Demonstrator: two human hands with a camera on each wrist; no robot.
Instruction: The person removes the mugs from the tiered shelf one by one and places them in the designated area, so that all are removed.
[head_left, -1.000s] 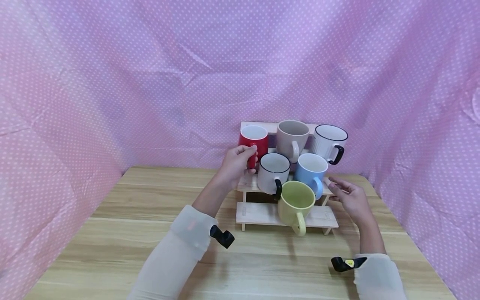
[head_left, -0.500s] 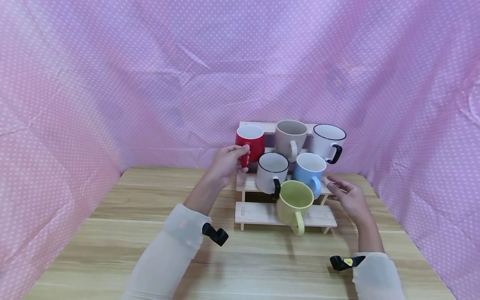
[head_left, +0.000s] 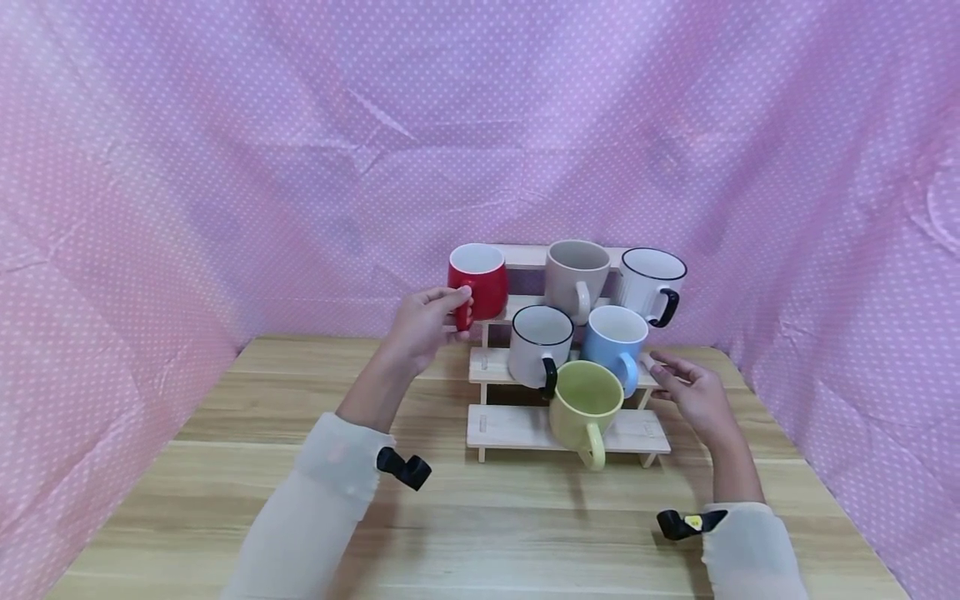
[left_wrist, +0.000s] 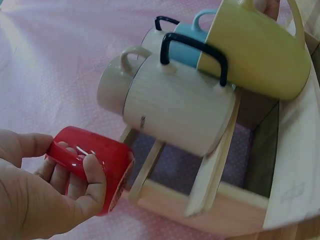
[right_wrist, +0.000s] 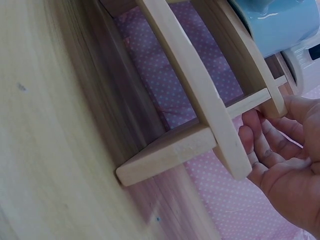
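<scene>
1. Overall, the work stands on a pale wood-grain counter point(head_left: 510, 533), its grain running as light and darker bands across the surface.
2. Behind it and at both sides hangs pink-to-lilac cloth point(head_left: 360, 125) with small white dots, creased in places; the light is soft.
3. A stepped rack point(head_left: 502, 427) of light, unpainted wood sits on the counter towards the back.
4. Specimen in hand: red mug point(head_left: 491, 292). Glossy red outside and on the handle, white inside; rounded body, mouth upward in the head view. Part of its underside shows in the left wrist view.
5. Location: at the left end of the rack's upper part, beside the beige mug point(head_left: 572, 275). Contact between its base and the wood: cannot tell.
6. Left hand point(head_left: 426, 325): thumb and fingers curled around the red mug's handle.
7. Right hand point(head_left: 697, 398): thumb and fingers pinch the right end of a middle tier.
8. Other mugs on the rack: ribbed white mug point(head_left: 637, 287) right of the beige one; white mug with a black rim point(head_left: 532, 358) and light blue mug point(head_left: 606, 350) below; yellow-green mug point(head_left: 573, 417) lowest, handle forward.
</scene>
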